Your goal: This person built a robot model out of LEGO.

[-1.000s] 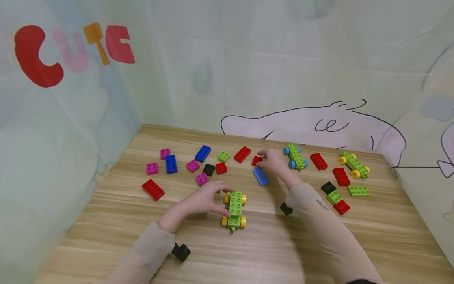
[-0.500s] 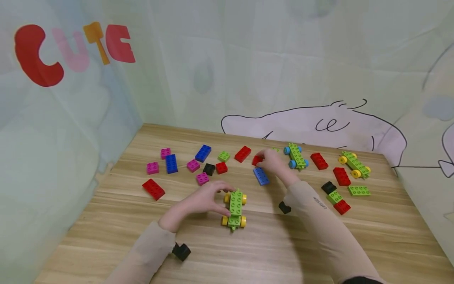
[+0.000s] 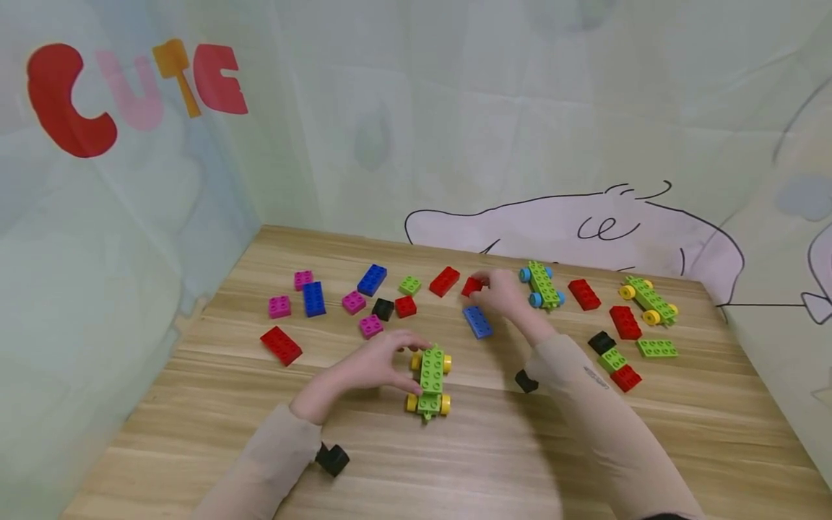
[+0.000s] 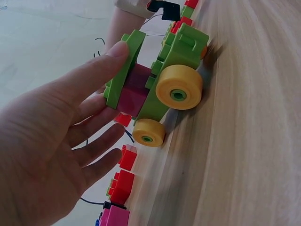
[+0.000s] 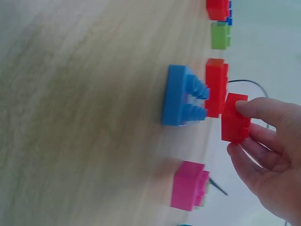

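Note:
Near the middle of the table, my left hand (image 3: 372, 365) holds a green toy block car (image 3: 432, 375) with yellow wheels. In the left wrist view, the thumb lies on its green top plate (image 4: 126, 70), fingers behind. A magenta brick (image 4: 134, 92) sits between that plate and the wheeled base (image 4: 176, 56). Farther back, my right hand (image 3: 505, 295) pinches a small red brick (image 5: 233, 117) between thumb and fingertips. A blue brick (image 5: 176, 96) lies just in front of that hand, and a magenta brick (image 5: 188, 186) shows close by in the right wrist view.
Left of the hands lie loose bricks, among them a red one (image 3: 281, 345) and a blue one (image 3: 313, 299). Two wheeled bases, one blue-wheeled (image 3: 542, 284) and one yellow-wheeled (image 3: 648, 300), stand back right. A joined black, green and red row (image 3: 613, 360) lies right.
The red brick in my right hand has risen slightly and tilted. The right hand has shifted a little; the left hand and the car stay in place.

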Demonstrator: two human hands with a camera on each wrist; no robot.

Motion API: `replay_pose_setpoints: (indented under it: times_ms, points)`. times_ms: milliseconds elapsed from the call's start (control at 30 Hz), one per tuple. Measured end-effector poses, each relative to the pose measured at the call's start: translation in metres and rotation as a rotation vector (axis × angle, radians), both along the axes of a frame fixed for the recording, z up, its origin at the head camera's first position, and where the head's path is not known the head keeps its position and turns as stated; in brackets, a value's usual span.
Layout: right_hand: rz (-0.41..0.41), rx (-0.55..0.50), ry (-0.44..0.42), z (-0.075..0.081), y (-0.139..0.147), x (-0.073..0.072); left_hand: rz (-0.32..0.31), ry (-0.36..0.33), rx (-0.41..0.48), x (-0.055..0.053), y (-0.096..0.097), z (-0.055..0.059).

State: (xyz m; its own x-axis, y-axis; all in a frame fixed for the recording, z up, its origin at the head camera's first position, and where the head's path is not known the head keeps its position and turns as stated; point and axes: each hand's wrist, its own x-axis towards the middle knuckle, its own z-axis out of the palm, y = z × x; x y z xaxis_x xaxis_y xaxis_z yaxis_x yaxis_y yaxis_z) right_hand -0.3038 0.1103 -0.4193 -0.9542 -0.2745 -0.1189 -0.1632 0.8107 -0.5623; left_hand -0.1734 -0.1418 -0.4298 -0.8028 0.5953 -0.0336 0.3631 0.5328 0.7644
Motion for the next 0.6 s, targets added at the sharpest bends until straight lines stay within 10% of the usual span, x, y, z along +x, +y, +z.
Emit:
replay_pose_setpoints:
  times_ms: [600]
  points:
    - [0.176, -0.248, 0.278, 0.025, -0.01, 0.067, -0.012, 0.015, 0.007, -0.002, -0.001, -0.002]
